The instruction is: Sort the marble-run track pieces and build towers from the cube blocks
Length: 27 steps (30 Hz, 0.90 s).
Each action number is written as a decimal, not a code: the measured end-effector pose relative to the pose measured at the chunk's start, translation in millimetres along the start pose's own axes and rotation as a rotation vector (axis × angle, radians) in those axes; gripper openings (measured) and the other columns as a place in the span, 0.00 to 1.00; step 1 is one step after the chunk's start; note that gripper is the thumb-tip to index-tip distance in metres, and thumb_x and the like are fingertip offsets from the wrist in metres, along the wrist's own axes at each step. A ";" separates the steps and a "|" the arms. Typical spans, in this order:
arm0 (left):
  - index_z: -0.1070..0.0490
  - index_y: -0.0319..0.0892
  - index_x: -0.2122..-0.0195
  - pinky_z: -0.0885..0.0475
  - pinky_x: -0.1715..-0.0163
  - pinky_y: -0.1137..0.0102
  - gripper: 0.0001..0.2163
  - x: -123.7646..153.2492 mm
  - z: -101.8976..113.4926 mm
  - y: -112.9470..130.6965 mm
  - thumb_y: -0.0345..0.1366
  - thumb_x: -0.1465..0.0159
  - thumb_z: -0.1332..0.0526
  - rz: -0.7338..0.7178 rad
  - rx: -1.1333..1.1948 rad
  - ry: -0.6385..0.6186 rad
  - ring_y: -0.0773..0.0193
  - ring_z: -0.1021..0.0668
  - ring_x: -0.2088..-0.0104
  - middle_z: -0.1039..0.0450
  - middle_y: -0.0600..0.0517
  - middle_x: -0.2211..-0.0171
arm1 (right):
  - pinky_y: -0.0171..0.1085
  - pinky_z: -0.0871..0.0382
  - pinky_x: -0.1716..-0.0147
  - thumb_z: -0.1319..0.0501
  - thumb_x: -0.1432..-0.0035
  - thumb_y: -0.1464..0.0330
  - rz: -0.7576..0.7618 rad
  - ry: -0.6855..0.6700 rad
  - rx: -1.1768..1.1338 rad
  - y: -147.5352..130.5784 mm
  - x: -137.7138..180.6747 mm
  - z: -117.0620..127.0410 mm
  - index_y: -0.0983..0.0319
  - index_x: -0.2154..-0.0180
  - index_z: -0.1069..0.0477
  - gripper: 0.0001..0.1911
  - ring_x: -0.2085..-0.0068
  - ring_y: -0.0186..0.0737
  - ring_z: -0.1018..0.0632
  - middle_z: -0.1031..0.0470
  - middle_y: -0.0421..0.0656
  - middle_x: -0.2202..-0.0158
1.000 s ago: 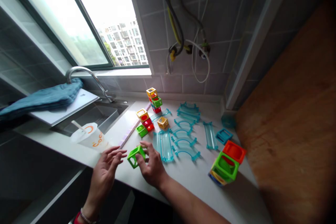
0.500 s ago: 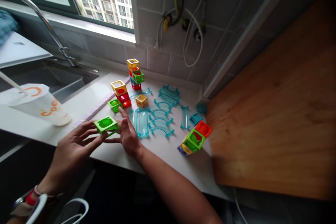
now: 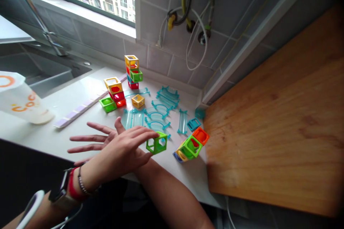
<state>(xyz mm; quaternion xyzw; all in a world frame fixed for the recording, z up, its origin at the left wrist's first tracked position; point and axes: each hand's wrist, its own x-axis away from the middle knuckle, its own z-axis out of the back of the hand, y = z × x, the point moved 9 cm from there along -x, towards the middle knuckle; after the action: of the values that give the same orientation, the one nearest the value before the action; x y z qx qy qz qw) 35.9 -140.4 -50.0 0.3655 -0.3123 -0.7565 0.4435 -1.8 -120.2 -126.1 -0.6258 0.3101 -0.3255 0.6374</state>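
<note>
My left hand [image 3: 120, 153] crosses over my right wrist and pinches a green hollow cube block [image 3: 160, 143] between thumb and fingers. Beneath it, my right hand [image 3: 100, 139] stretches its fingers apart to the left and holds nothing; its palm is partly hidden. Just beyond the hands lie clear blue track pieces [image 3: 134, 118], some covered by my left hand. To the right of the held cube leans a cluster of coloured cubes [image 3: 191, 146], with a blue cube [image 3: 193, 124] behind it.
Stacked cubes [image 3: 133, 73] rise near the wall. Another stack [image 3: 115, 93] stands nearer, beside a green cube [image 3: 108, 105] and a yellow cube [image 3: 138, 101]. A plastic cup [image 3: 24, 102] is left, near the sink [image 3: 51, 78]. A wooden board [image 3: 268, 121] borders the right.
My left hand has moved right with the green cube, across my right wrist, and the cube has turned. My right hand has spread its fingers leftward. The view has shifted slightly.
</note>
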 end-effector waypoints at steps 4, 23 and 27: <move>0.22 0.58 0.47 0.24 0.45 0.57 0.23 5.0 -45.2 12.8 0.31 0.43 0.33 -0.160 -0.096 -0.302 0.48 0.20 0.46 0.19 0.51 0.48 | 0.56 0.19 0.56 0.65 0.27 0.44 -0.041 -0.260 -0.644 -9.2 11.6 -18.1 0.48 0.32 0.37 0.35 0.43 0.51 0.19 0.21 0.46 0.42; 0.22 0.44 0.53 0.25 0.55 0.62 0.15 -174.7 55.1 -35.7 0.41 0.40 0.35 -0.237 -1.084 -0.432 0.50 0.18 0.56 0.18 0.46 0.58 | 0.48 0.19 0.63 0.35 0.41 0.55 -0.115 -0.280 -1.002 35.1 -15.0 -38.7 0.63 0.43 0.28 0.29 0.58 0.49 0.17 0.20 0.52 0.55; 0.22 0.47 0.52 0.26 0.52 0.64 0.19 -177.6 40.2 -49.1 0.31 0.45 0.33 -0.289 -1.082 -0.543 0.52 0.19 0.54 0.18 0.47 0.57 | 0.49 0.20 0.64 0.36 0.41 0.55 -0.083 -0.216 -1.003 37.7 -18.7 -32.6 0.64 0.44 0.28 0.28 0.60 0.48 0.17 0.20 0.52 0.57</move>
<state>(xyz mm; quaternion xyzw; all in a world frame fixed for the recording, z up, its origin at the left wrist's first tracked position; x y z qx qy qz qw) 41.0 45.5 -18.5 -0.0781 0.0665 -0.9259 0.3635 -38.1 -124.4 -164.8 -0.8965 0.3352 -0.0951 0.2738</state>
